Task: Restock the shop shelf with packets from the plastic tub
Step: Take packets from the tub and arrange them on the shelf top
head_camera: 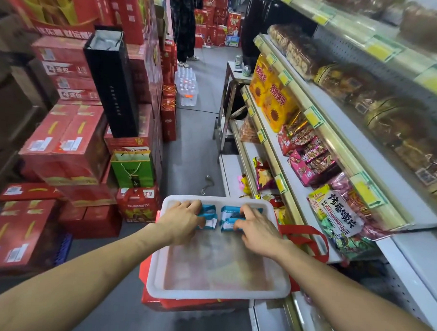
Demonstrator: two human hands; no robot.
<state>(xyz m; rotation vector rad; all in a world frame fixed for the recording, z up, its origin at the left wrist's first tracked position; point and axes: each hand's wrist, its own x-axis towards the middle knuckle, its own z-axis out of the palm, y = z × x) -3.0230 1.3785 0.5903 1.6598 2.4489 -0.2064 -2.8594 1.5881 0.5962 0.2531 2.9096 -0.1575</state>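
A translucent white plastic tub [157, 285] sits on red boxes in the aisle below me. At its far end lie two small stacks of blue-and-white packets [227, 217]. My left hand [182, 220] is curled around the left stack [208, 212]. Over the right stack, my right hand [256, 229] grips with fingers on top of the packets. The near part of the tub holds nothing. The shop shelf [299, 191] stands to the right, its tiers filled with snack bags.
Red gift cartons [63, 143] and a tall black bag [111, 80] are stacked along the left. A red bag with handles [307, 239] hangs by the shelf beside the tub. A person [185, 23] stands far down the grey aisle near bottled-water packs [187, 86].
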